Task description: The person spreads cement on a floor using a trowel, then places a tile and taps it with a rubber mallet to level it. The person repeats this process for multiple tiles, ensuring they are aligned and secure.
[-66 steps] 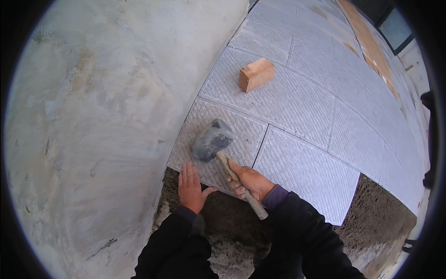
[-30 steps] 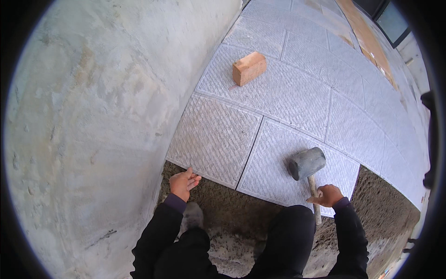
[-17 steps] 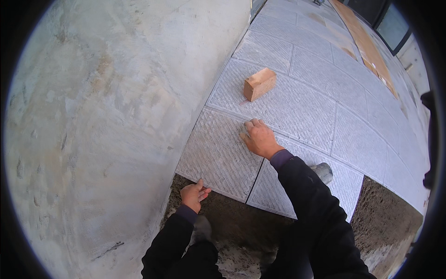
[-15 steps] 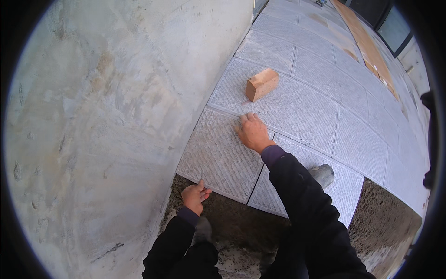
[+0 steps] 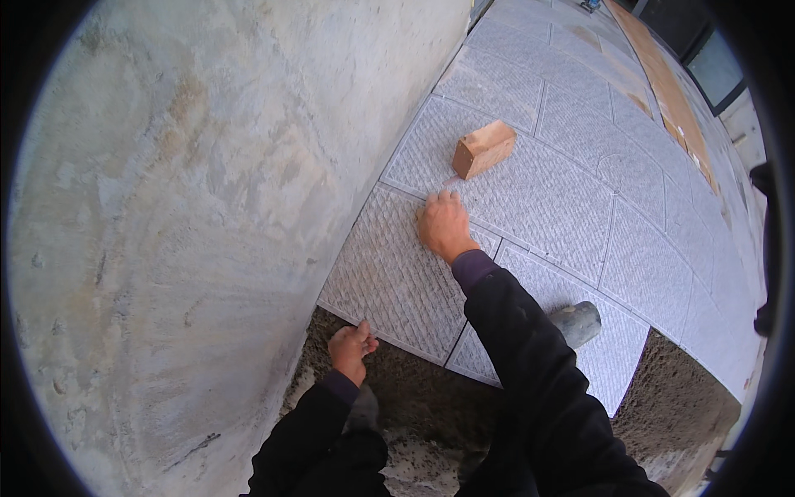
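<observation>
A grey, ridged paving slab [image 5: 397, 273] lies beside the wall, its near edge over dark bedding. At that near edge is my left hand [image 5: 352, 348], its thumb and curled fingers closed on the slab's rim. My right hand [image 5: 447, 224] is at the slab's far joint, fingers bunched and bent over the seam; what they hold, if anything, is hidden. Just beyond it a wooden block [image 5: 484, 149] rests on the neighbouring slab. A grey cylinder resembling a mallet head [image 5: 577, 323] lies on the slab to the right, partly behind my right sleeve.
A rough plastered wall [image 5: 207, 207] rises along the left. Laid slabs [image 5: 571, 108] stretch away to the far right, with a long brown board [image 5: 654, 83] on them. Dark bedding [image 5: 671, 389] is exposed at the near right. A grey boot [image 5: 362, 410] stands below my left hand.
My right hand has shifted slightly left along the joint, its fingers drawn closer together. My left fingers have curled in more at the rim. The view has shifted a little.
</observation>
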Demonstrator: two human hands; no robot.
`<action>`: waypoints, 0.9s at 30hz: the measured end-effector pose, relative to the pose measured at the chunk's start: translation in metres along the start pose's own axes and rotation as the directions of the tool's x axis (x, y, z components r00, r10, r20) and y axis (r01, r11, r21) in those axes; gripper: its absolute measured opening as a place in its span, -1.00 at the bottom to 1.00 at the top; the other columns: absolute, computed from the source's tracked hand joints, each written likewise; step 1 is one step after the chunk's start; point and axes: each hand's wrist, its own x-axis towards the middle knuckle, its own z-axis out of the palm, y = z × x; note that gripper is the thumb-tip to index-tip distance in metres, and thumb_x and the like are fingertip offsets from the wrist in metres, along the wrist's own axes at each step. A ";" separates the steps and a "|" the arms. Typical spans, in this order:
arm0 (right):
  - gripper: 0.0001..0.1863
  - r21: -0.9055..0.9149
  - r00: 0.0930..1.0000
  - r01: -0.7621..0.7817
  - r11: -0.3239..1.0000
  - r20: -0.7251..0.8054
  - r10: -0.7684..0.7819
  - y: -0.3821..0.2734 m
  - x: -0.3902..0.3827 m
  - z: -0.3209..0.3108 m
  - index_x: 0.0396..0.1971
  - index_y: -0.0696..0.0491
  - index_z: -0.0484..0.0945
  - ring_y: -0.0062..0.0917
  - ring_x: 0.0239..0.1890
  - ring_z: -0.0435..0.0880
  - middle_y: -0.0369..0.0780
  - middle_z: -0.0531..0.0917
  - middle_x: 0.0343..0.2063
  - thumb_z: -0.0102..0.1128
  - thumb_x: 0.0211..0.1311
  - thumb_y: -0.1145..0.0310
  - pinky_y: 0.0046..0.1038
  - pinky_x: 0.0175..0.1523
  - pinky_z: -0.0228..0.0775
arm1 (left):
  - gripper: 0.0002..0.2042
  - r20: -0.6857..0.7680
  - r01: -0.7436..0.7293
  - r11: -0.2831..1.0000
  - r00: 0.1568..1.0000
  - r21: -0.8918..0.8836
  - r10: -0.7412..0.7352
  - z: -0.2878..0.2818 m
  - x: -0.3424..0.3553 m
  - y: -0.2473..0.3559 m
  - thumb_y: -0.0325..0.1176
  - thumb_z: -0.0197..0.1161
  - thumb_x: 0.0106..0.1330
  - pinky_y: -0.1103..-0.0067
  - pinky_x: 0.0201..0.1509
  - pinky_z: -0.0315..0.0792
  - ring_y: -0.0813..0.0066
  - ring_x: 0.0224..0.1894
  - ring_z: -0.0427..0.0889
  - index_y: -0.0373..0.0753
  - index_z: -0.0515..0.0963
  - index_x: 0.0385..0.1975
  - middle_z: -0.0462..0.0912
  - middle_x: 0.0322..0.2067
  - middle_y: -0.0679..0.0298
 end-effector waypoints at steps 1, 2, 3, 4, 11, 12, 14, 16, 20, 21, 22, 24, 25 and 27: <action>-0.63 0.008 1.000 -0.016 1.000 0.019 0.015 0.001 0.001 0.000 -0.18 0.26 0.65 0.03 0.03 0.61 0.09 0.66 -0.12 0.29 0.36 0.18 -0.07 0.15 0.52 | -0.76 0.023 0.008 1.000 1.000 -0.004 -0.007 -0.001 -0.001 0.001 -0.28 0.45 0.45 0.46 -0.25 0.59 0.42 -0.40 0.70 -0.24 0.55 -0.38 0.67 -0.43 0.25; -0.63 0.024 1.000 0.006 1.000 -0.011 -0.005 0.002 0.002 -0.001 -0.18 0.26 0.65 0.04 0.04 0.61 0.10 0.66 -0.13 0.29 0.36 0.18 -0.06 0.15 0.52 | -0.75 0.033 0.010 1.000 0.999 0.006 -0.010 -0.001 -0.002 0.001 -0.26 0.45 0.46 0.46 -0.23 0.59 0.43 -0.38 0.69 -0.23 0.55 -0.37 0.66 -0.42 0.26; -0.63 0.032 1.000 0.014 0.999 -0.013 -0.013 0.003 0.002 -0.001 -0.17 0.26 0.65 0.05 0.04 0.61 0.10 0.66 -0.13 0.29 0.35 0.18 -0.06 0.14 0.53 | -0.74 0.047 0.004 1.000 0.999 0.024 -0.005 -0.003 -0.002 0.001 -0.24 0.45 0.47 0.46 -0.21 0.59 0.43 -0.35 0.69 -0.22 0.54 -0.37 0.65 -0.41 0.26; -0.63 0.041 1.000 0.021 0.999 -0.014 -0.020 0.003 0.002 -0.001 -0.17 0.26 0.64 0.06 0.04 0.61 0.10 0.66 -0.13 0.29 0.35 0.18 -0.05 0.14 0.53 | -0.74 0.034 0.009 1.000 0.999 0.010 -0.009 -0.004 -0.002 0.001 -0.25 0.45 0.47 0.44 -0.21 0.59 0.42 -0.36 0.70 -0.24 0.56 -0.37 0.66 -0.42 0.25; -0.63 0.062 0.999 0.038 0.997 0.012 -0.039 0.006 0.004 -0.008 -0.19 0.26 0.63 0.04 -0.01 0.64 0.10 0.66 -0.18 0.29 0.36 0.19 -0.04 0.14 0.52 | -0.76 0.026 0.022 1.000 0.999 0.010 -0.022 -0.003 -0.002 0.004 -0.24 0.44 0.47 0.39 -0.19 0.63 0.36 -0.33 0.75 -0.27 0.61 -0.30 0.71 -0.37 0.22; -0.64 0.046 0.997 0.075 0.996 0.022 -0.077 0.005 0.002 -0.013 -0.19 0.26 0.63 0.04 -0.01 0.64 0.10 0.67 -0.19 0.29 0.36 0.19 -0.03 0.14 0.52 | -0.76 0.041 0.037 0.999 0.998 0.024 -0.038 -0.001 -0.006 0.007 -0.23 0.44 0.48 0.39 -0.17 0.63 0.35 -0.32 0.76 -0.27 0.61 -0.28 0.71 -0.36 0.22; -0.64 0.050 0.992 0.098 0.994 0.071 -0.101 -0.002 -0.011 -0.031 -0.17 0.24 0.65 -0.02 0.02 0.64 0.06 0.68 -0.16 0.26 0.38 0.18 -0.07 0.12 0.53 | -0.70 0.087 0.067 0.989 0.993 0.135 -0.079 -0.007 -0.020 0.024 -0.15 0.39 0.51 0.41 -0.16 0.66 0.33 -0.29 0.79 -0.31 0.61 -0.19 0.75 -0.28 0.17; -0.65 0.124 0.992 0.074 0.990 0.091 -0.086 -0.017 -0.042 -0.055 -0.14 0.22 0.64 -0.09 -0.01 0.67 0.02 0.69 -0.14 0.26 0.38 0.18 -0.13 0.10 0.53 | -0.61 0.151 -0.019 0.935 0.988 0.354 -0.038 -0.015 -0.044 0.040 -0.07 0.31 0.55 0.50 -0.36 0.64 0.38 -0.46 0.78 -0.37 0.61 -0.21 0.75 -0.39 0.15; -0.74 0.684 0.984 0.173 0.708 -0.085 -0.159 -0.090 -0.144 -0.101 -0.14 0.15 0.62 -0.07 -0.06 0.65 -0.04 0.64 -0.21 0.26 0.44 0.23 -0.15 -0.02 0.54 | -0.67 0.416 -0.176 0.799 0.904 0.575 -0.101 -0.008 -0.087 0.066 -0.20 0.30 0.54 0.44 -0.28 0.63 0.38 -0.39 0.76 -0.45 0.61 -0.09 0.73 -0.44 0.09; -0.76 0.725 0.953 0.286 0.627 -0.149 -0.263 -0.105 -0.163 -0.110 -0.11 0.11 0.62 -0.07 -0.09 0.66 -0.05 0.63 -0.23 0.23 0.46 0.24 -0.13 -0.05 0.55 | -0.68 0.541 -0.227 0.846 0.837 0.483 -0.084 0.002 -0.098 0.067 -0.26 0.28 0.53 0.37 -0.16 0.65 0.31 -0.28 0.78 -0.47 0.59 -0.01 0.74 -0.37 0.06; -0.78 0.752 0.889 0.436 0.494 -0.275 -0.365 -0.113 -0.175 -0.114 -0.08 0.07 0.63 -0.07 -0.11 0.67 -0.06 0.63 -0.24 0.21 0.48 0.25 -0.11 -0.09 0.55 | -0.67 0.643 -0.238 0.882 0.760 0.407 -0.092 0.007 -0.110 0.076 -0.32 0.27 0.52 0.31 -0.05 0.64 0.24 -0.20 0.78 -0.48 0.56 0.07 0.74 -0.32 0.03; -0.79 0.781 0.916 0.165 0.602 0.105 -0.387 -0.100 -0.190 -0.121 -0.04 0.05 0.63 -0.07 -0.16 0.68 -0.06 0.63 -0.26 0.18 0.50 0.26 -0.09 -0.12 0.55 | -0.62 0.593 -0.029 0.972 0.796 0.235 -0.120 0.009 -0.138 0.102 -0.44 0.22 0.50 0.18 0.14 0.59 0.11 -0.04 0.76 -0.50 0.49 0.23 0.74 -0.22 -0.02; -0.79 0.774 0.890 0.077 0.629 0.231 -0.393 -0.086 -0.195 -0.126 -0.03 0.03 0.63 -0.07 -0.18 0.69 -0.07 0.63 -0.27 0.17 0.51 0.26 -0.08 -0.13 0.55 | -0.58 0.575 0.090 0.990 0.807 0.112 -0.138 0.007 -0.152 0.114 -0.49 0.20 0.49 0.12 0.23 0.55 0.04 0.03 0.73 -0.50 0.45 0.30 0.74 -0.18 -0.04; -0.77 0.639 0.947 0.132 0.758 0.144 -0.286 -0.048 -0.179 -0.132 -0.02 0.03 0.63 -0.08 -0.21 0.71 -0.07 0.63 -0.32 0.15 0.52 0.25 -0.07 -0.17 0.55 | -0.61 0.650 -0.001 0.998 0.759 -0.061 0.040 0.007 -0.163 0.137 -0.48 0.17 0.51 0.18 0.13 0.61 0.06 -0.06 0.75 -0.45 0.47 0.29 0.75 -0.19 0.00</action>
